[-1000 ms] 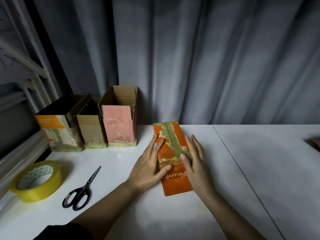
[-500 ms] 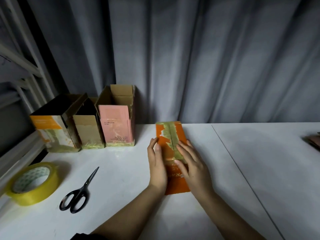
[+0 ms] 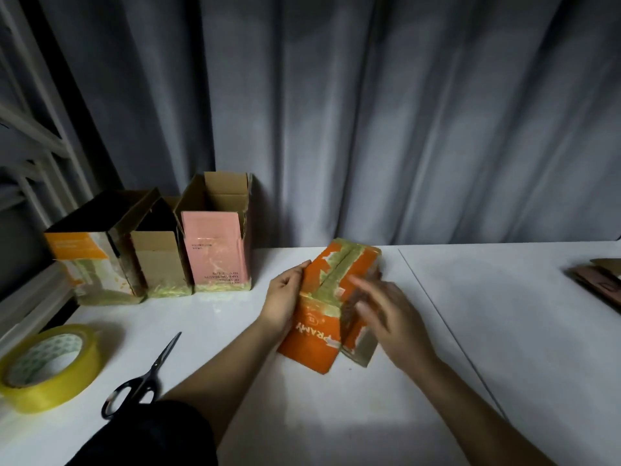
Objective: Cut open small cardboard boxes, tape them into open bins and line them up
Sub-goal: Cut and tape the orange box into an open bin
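On white table [image 3: 336, 415] | orange box [image 3: 319, 341] tilted, yellowed tape over seam

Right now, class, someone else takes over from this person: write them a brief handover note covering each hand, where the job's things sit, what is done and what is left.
Left hand: holds the left side of the orange box.
Right hand: blurred, over the box's right side; grip unclear.
Orange box lies on the white table, its taped seam facing up.
Three open bins stand in a row at the back left.
Scissors and yellow tape roll lie front left.
Done: three bins lined up.
Left: stand the orange box beside the pink bin, apparently.
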